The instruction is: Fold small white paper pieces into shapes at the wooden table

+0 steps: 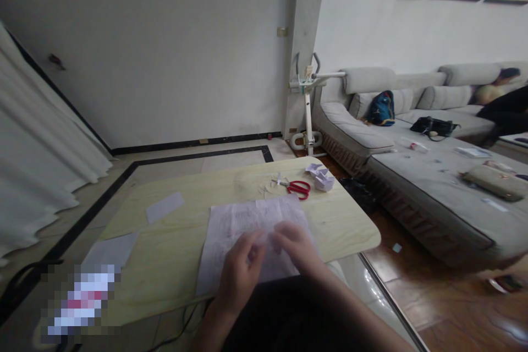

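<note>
My left hand (244, 257) and my right hand (293, 243) are close together over a large printed sheet of paper (235, 217) at the table's near side. Both hands are closed, fingers bent in a pinch. Between the fingertips is a small pale piece of paper (268, 237), smeared by motion, its shape unclear. Beyond the sheet lie red-handled scissors (299, 189), blades pointing left among thin paper scraps (268, 190). Folded, crumpled-looking white papers (323, 179) sit to their right.
The pale wooden table (185, 253) also bears a white paper (165, 207) and another sheet (109, 250) at left, near a blurred-out object (82, 302). A grey sofa (433, 192) stands at right, with a backpack (381, 108) and a person (501, 91). White exercise equipment (308, 115) stands behind.
</note>
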`<state>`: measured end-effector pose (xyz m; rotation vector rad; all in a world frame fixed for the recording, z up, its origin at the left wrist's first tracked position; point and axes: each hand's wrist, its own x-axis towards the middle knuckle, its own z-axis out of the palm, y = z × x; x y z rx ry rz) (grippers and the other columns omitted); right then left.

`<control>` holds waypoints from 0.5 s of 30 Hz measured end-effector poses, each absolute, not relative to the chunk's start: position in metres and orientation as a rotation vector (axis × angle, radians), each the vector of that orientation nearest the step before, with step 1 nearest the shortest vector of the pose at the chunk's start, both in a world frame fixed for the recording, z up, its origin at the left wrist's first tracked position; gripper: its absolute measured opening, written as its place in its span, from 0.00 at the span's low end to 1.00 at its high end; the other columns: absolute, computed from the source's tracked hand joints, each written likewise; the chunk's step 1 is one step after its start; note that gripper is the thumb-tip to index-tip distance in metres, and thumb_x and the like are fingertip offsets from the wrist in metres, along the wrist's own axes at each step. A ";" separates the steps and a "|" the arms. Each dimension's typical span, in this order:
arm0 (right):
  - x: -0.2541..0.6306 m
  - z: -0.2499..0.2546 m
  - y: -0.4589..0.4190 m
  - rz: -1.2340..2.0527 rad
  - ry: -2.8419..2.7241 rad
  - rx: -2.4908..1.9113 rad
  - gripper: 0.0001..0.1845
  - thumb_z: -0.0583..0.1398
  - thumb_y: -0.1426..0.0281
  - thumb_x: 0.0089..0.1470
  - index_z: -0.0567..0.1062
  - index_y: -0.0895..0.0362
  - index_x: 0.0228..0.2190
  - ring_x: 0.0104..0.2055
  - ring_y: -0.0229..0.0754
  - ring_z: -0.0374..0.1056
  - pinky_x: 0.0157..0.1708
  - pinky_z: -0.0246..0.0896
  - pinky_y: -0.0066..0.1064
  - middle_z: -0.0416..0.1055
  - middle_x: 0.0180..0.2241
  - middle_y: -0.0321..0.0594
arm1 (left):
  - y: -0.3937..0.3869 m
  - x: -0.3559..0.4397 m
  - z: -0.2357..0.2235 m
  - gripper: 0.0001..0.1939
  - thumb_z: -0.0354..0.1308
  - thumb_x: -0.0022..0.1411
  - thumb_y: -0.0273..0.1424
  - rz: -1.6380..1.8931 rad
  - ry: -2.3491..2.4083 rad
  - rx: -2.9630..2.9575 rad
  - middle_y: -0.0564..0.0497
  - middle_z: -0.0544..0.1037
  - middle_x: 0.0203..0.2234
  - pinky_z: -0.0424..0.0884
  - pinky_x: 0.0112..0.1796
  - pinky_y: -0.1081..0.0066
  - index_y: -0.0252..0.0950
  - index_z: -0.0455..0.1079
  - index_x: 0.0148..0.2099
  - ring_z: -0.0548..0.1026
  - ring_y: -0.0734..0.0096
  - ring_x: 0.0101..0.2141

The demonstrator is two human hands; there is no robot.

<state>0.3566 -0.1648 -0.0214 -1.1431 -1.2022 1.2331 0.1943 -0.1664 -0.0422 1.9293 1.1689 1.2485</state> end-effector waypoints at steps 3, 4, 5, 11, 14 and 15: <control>0.357 -0.022 -0.165 1.268 -1.197 -1.106 0.15 0.64 0.59 0.47 0.69 0.56 0.23 0.21 0.36 0.62 0.24 0.58 0.28 0.66 0.18 0.31 | -0.166 0.196 -0.038 0.15 0.55 0.65 0.31 1.239 1.121 1.970 0.47 0.80 0.42 0.75 0.36 0.70 0.41 0.73 0.53 0.79 0.66 0.35; 0.357 -0.021 -0.165 1.279 -1.205 -1.106 0.14 0.64 0.60 0.47 0.68 0.56 0.22 0.21 0.36 0.62 0.24 0.58 0.28 0.65 0.18 0.31 | -0.166 0.196 -0.037 0.15 0.55 0.65 0.31 1.244 1.115 1.969 0.46 0.80 0.42 0.75 0.36 0.70 0.40 0.73 0.53 0.79 0.65 0.37; 0.358 -0.021 -0.165 1.288 -1.221 -1.112 0.13 0.63 0.61 0.47 0.68 0.55 0.22 0.22 0.36 0.62 0.25 0.58 0.28 0.65 0.18 0.31 | -0.166 0.197 -0.037 0.15 0.55 0.65 0.31 1.245 1.109 1.971 0.46 0.80 0.42 0.76 0.37 0.70 0.39 0.73 0.53 0.79 0.64 0.38; 0.362 -0.022 -0.167 1.306 -1.310 -1.184 0.12 0.62 0.66 0.48 0.67 0.56 0.19 0.22 0.35 0.60 0.23 0.54 0.26 0.63 0.17 0.31 | -0.164 0.195 -0.041 0.17 0.54 0.66 0.32 1.183 1.097 2.004 0.44 0.79 0.43 0.77 0.38 0.67 0.39 0.71 0.55 0.78 0.62 0.40; 0.362 -0.023 -0.166 1.297 -1.321 -1.200 0.12 0.62 0.65 0.48 0.68 0.56 0.19 0.22 0.35 0.59 0.22 0.53 0.26 0.62 0.17 0.30 | -0.164 0.194 -0.042 0.17 0.53 0.67 0.32 1.157 1.073 2.002 0.44 0.79 0.44 0.77 0.37 0.68 0.40 0.71 0.56 0.78 0.63 0.39; 0.362 -0.022 -0.166 1.295 -1.320 -1.201 0.12 0.61 0.65 0.48 0.68 0.56 0.19 0.22 0.35 0.58 0.22 0.53 0.26 0.63 0.17 0.31 | -0.164 0.194 -0.041 0.17 0.53 0.67 0.32 1.150 1.059 2.005 0.44 0.79 0.44 0.77 0.37 0.68 0.40 0.71 0.56 0.79 0.63 0.38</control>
